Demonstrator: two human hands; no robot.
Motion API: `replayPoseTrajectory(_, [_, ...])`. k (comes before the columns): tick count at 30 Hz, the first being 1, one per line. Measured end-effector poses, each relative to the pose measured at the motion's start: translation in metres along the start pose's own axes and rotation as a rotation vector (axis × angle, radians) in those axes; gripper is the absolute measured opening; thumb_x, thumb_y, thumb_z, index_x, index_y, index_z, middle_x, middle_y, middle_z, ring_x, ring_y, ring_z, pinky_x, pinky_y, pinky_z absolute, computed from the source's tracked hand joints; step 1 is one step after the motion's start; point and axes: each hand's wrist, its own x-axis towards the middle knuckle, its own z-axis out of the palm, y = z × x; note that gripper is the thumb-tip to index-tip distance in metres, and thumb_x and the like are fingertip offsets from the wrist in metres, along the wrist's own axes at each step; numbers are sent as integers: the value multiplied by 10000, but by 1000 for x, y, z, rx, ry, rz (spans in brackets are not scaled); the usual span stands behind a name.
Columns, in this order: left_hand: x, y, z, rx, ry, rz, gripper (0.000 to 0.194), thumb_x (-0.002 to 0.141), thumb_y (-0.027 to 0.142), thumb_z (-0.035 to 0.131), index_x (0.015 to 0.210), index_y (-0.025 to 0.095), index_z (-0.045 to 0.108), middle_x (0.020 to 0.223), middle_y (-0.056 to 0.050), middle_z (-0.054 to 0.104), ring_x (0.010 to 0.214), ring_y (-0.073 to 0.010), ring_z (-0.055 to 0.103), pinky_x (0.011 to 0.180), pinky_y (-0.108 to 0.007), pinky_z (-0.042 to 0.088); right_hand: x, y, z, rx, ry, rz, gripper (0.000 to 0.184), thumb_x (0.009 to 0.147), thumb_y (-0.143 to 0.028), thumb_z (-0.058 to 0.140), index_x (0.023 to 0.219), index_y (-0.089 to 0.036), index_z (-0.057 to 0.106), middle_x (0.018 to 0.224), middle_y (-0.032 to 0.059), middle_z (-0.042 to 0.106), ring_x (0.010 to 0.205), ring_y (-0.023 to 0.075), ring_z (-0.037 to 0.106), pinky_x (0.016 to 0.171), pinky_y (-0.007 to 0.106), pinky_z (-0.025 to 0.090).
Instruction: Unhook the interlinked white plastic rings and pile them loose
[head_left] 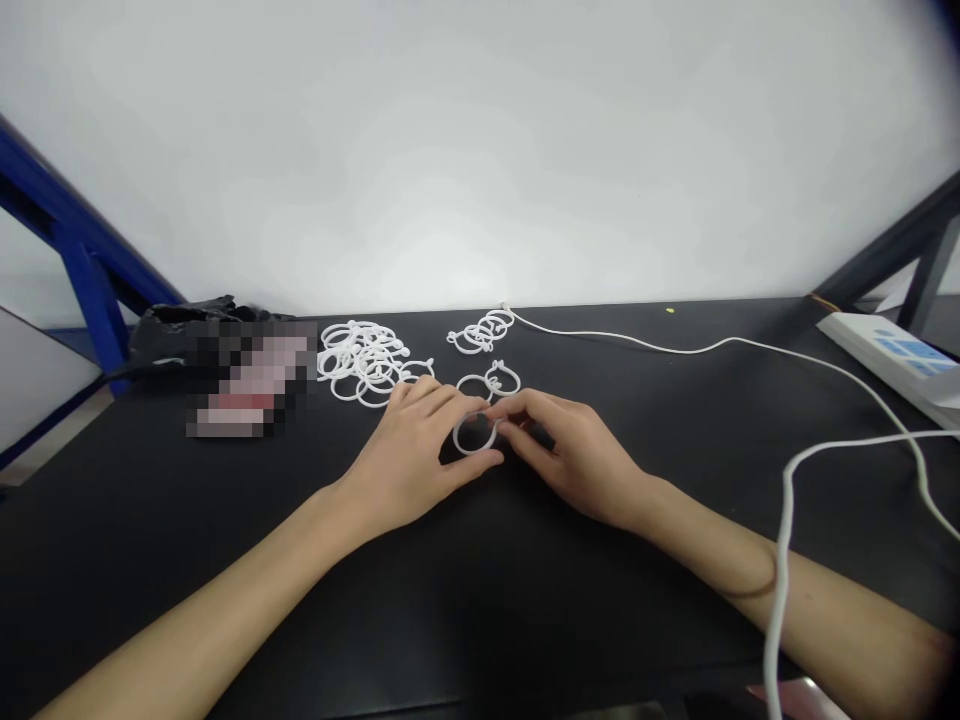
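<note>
A white ring (457, 437), which looks like a plastic curtain ring, is held just above or on the black tabletop between my two hands. My left hand (416, 450) curves round its left side, with the index fingertip at the top of the ring and the thumb at its lower right edge. With thumb and index finger pinched together, my right hand (577, 450) grips the ring's right side; the fingertips hide that part. Just beyond my fingers lie two more white rings (513, 371), partly covered by the hands.
A heap of white rings (360, 360) lies back left, and a smaller group (480, 332) back centre. Black plastic (180, 325) and a blurred-out item (259, 385) are at left. A white cable (645, 345) crosses the right side near a white box (885, 350).
</note>
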Motion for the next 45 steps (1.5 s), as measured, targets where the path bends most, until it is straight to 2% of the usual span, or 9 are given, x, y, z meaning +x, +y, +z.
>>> replayPoseTrajectory(8, [-1,-3,-1,-57,20,-3,431,878,538,595,1170,222,570,1088,-30,662,1011,-231,517,987,-445,348,-1,0,-2,-48,17,-39,60,956,-227,528,970,-220,586,982,17,708,800,131,653,683,239,498])
replayPoseTrajectory(17, [2,-3,1,-8,82,-53,307,896,436,603,1126,232,605,1071,-32,666,1033,-239,524,940,-428,401,0,4,5,-104,62,-31,114,968,-251,512,1044,-236,597,1002,13,707,849,144,659,753,269,525])
replayPoseTrajectory(23, [6,-31,-6,294,309,-181,340,918,431,567,1173,212,619,1117,-70,675,1063,-288,523,948,-457,384,3,14,6,-381,75,-136,355,935,-274,564,1263,-141,551,1240,122,630,1151,262,534,998,434,485])
replayPoseTrajectory(27, [8,-53,-11,443,271,-301,379,924,425,544,1219,196,617,1184,-95,664,1095,-342,505,910,-483,374,3,15,7,-470,-47,-144,335,948,-269,535,1241,-116,589,1315,132,591,1216,292,483,1031,476,471])
replayPoseTrajectory(31, [9,-58,-12,451,242,-359,364,936,416,514,1220,217,624,1243,-97,643,1126,-367,494,905,-513,350,3,11,7,-476,-92,-109,293,950,-263,531,1192,-123,617,1238,123,623,1162,290,507,982,482,502])
replayPoseTrajectory(35, [8,-51,-11,433,271,-314,344,945,400,498,1208,221,630,1245,-100,635,1133,-357,489,888,-505,354,2,10,6,-488,-67,-71,244,941,-257,549,1118,-123,648,1150,121,645,1088,283,523,935,476,515])
replayPoseTrajectory(38, [6,-40,-8,396,277,-198,307,946,365,510,1185,219,634,1208,-95,643,1114,-327,491,890,-493,361,2,12,5,-493,-37,-70,202,941,-240,549,1068,-134,666,1096,112,662,1051,270,525,916,464,512])
replayPoseTrajectory(41, [4,-23,-3,314,236,-68,274,949,323,515,1183,226,620,1181,-79,643,1100,-288,492,914,-471,361,3,13,5,-501,-28,-89,173,949,-228,539,1009,-144,679,1029,99,680,1024,257,526,912,451,500])
replayPoseTrajectory(45, [2,-3,3,213,135,4,241,957,304,510,1165,231,607,1153,-57,645,1095,-262,482,922,-455,347,3,12,5,-490,-6,-109,173,957,-232,532,958,-151,685,961,89,685,973,239,526,890,423,497])
